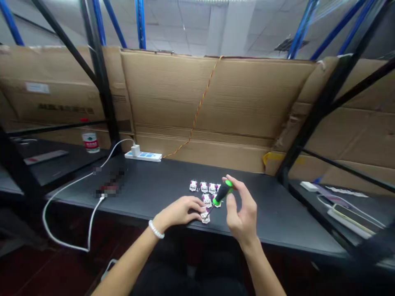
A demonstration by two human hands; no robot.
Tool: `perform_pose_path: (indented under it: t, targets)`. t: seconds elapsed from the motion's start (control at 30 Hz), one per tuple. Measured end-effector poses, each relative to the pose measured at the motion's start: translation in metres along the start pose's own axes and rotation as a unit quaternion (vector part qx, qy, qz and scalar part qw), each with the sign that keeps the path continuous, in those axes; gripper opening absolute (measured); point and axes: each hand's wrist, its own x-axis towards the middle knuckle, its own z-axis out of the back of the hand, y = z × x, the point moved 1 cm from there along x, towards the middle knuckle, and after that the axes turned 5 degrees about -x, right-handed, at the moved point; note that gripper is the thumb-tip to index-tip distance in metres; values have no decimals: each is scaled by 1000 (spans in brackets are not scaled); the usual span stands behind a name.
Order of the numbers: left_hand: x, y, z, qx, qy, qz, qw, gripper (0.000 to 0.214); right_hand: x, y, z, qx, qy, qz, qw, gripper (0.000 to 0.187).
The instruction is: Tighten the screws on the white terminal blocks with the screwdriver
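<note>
My right hand [242, 209] grips the black and green handle of a screwdriver [222, 191], thumb on one side and fingers at its top end. The shaft slants down to the left, its tip at a small white and purple part [205, 218] near the table's front edge. With its fingertips, my left hand [185, 209] holds that part against the table; a white bracelet [156, 229] is on the wrist. Just behind lie several similar parts [193, 186] in rows, some partly hidden by the screwdriver. Whether the tip sits in a screw is too small to tell.
A white power strip [143, 156] with a plugged-in charger stands at the back left, its white cable [46, 222] looping over the front edge. Cardboard [247, 102] walls the back of the black table [160, 185]. Black posts [105, 94] rise at both sides. A bottle [90, 142] stands left.
</note>
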Motion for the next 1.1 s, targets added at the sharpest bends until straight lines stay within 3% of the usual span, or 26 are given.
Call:
perform_pose_path:
  t: [0.3, 0.53, 0.73, 0.93, 1.1]
  targets:
    - [0, 2, 0, -2, 1, -9, 1000, 21, 6, 7, -3, -67, -52, 23, 996, 33]
    - [0, 1, -1, -4, -2, -6, 1000, 21, 2, 3, 0, -11, 8, 25, 1000, 45]
    - [0, 1, 0, -2, 2, -8, 1000, 20, 6, 7, -1, -64, -60, 32, 996, 31]
    - [0, 0, 0, 0, 0, -6, 1000, 20, 7, 4, -1, -37, 2, 25, 999, 48]
    - [0, 2, -1, 6, -3, -8, 1000, 19, 6, 5, -1, -62, -38, 13, 997, 35]
